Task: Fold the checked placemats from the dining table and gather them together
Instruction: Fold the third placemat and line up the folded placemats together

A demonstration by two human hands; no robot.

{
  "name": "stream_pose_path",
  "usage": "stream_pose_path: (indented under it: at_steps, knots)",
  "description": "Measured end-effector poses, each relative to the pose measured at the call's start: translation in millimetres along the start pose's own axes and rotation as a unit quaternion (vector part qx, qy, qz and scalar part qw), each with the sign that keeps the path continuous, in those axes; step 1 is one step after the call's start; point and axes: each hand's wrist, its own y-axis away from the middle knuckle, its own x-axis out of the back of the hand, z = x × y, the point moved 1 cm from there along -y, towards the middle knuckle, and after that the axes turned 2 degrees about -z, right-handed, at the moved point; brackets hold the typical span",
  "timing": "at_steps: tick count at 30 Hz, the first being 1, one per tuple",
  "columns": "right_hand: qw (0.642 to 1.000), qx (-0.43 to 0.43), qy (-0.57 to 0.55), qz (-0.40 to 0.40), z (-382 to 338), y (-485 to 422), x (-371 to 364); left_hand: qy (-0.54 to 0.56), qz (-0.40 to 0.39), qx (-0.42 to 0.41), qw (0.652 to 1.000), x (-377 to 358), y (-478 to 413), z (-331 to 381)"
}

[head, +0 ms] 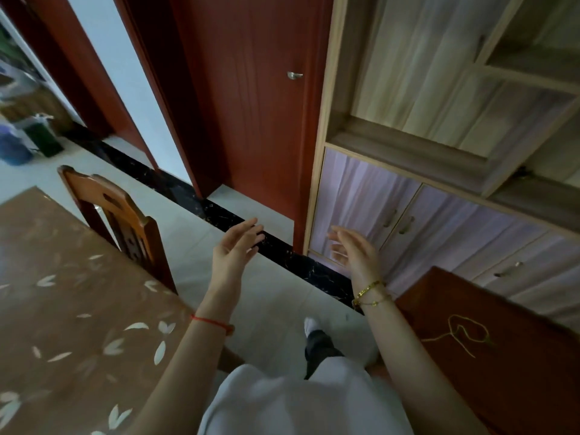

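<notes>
No checked placemat shows in this view. The dining table [62,309], under a brown cloth with pale leaf shapes, fills the lower left. My left hand [233,249] is raised in the air over the floor, fingers straight and relaxed, holding nothing. My right hand [353,251] hangs level with it to the right, fingers loosely spread, also holding nothing. Both hands are to the right of the table and apart from it.
A wooden chair [125,221] stands at the table's far side. A red-brown door [251,105] is ahead, with a tall wood cabinet [439,183] to its right. A dark wooden surface [502,356] with yellow string on it sits at lower right.
</notes>
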Motion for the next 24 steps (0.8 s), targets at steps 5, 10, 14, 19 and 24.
stream_pose_path:
  at_steps: [5, 10, 14, 19, 24]
  knots:
    - [0.997, -0.012, 0.027, -0.065, -12, -96, -32, 0.014, 0.049, -0.009, 0.999, -9, -70, 8]
    - [0.987, -0.011, 0.045, -0.152, -34, -191, -74, 0.031, 0.121, -0.019, 0.992, -17, -138, 25]
    - [0.975, -0.009, 0.067, -0.212, -51, -260, -111, 0.058, 0.180, -0.029, 0.981, -24, -188, 42]
    - [0.956, -0.021, 0.090, -0.278, -58, -323, -161, 0.074, 0.250, -0.043, 0.964, -15, -231, 55]
    - [0.940, -0.037, 0.100, -0.323, -57, -366, -219, 0.072, 0.312, -0.049, 0.946, 6, -274, 61]
